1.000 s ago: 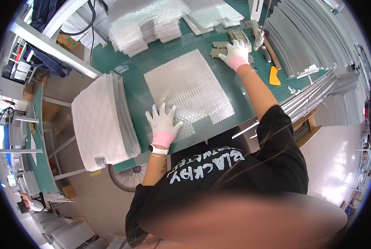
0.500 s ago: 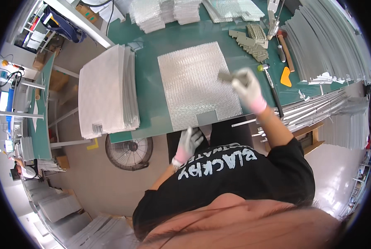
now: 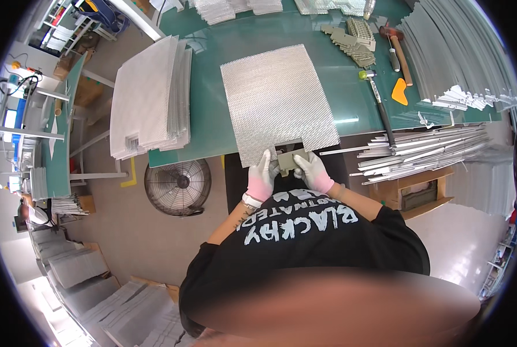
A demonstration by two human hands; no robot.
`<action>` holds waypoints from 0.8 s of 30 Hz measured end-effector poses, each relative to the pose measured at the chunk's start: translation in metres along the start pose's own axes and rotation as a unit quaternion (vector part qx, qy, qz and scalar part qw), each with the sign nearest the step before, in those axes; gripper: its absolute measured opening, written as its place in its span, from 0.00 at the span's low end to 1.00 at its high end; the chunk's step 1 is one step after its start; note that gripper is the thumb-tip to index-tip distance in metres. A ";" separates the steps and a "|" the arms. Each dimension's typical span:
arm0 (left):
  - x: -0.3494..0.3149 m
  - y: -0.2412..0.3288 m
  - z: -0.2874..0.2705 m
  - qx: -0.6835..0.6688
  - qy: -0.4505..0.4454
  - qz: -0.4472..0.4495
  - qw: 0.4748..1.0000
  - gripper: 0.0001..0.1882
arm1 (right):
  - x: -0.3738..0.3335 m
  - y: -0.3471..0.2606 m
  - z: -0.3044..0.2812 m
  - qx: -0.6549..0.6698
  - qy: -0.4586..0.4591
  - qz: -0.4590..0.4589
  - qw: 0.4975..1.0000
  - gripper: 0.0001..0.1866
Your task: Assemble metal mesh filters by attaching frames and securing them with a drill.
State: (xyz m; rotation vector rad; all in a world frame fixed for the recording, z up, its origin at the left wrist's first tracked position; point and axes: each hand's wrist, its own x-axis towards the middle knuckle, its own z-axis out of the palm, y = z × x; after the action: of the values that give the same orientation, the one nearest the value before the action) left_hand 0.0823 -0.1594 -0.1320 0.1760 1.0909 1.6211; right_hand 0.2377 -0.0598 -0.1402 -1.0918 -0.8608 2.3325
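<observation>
— Both gloved hands, left hand (image 3: 262, 176) and right hand (image 3: 312, 171), pinch one grey bracket (image 3: 289, 160) between them, at the mesh sheet (image 3: 276, 98) notch.

— Uneven pressure could skew it; the sheet may slide across the worktop (image 3: 357, 98).

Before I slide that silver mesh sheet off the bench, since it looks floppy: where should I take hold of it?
Probably the near edge of the mesh sheet, coming from the bench front. That edge overhangs the green table, leaving room underneath for fingers. Grip either side of the notch, where the left hand and right hand hold a small grey piece, spread wide since it lies flat.
</observation>
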 end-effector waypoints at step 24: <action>0.007 -0.001 0.002 -0.035 -0.025 -0.005 0.999 0.21 | 0.001 -0.010 0.017 -0.269 0.137 -0.157 0.940 0.13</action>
State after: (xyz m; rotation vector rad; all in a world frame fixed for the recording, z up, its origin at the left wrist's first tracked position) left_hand 0.0815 -0.1530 -0.1347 0.1636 0.9950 1.6347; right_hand 0.2253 -0.0579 -0.1253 -1.3297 -1.4844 1.6712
